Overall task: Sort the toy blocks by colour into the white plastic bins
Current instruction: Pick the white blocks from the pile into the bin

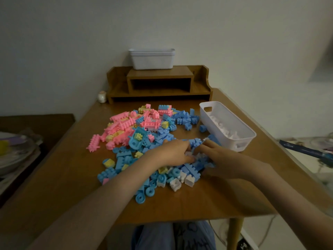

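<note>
now left hand (172,152) and right hand (219,156) rest among blue blocks (191,168).

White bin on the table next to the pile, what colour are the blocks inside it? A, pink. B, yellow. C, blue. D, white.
D: only white blocks show inside the white bin.

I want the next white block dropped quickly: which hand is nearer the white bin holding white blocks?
Right. The right hand lies among blue blocks just left of the white bin, near its close end; the left hand sits farther left, beyond the right one.
</note>
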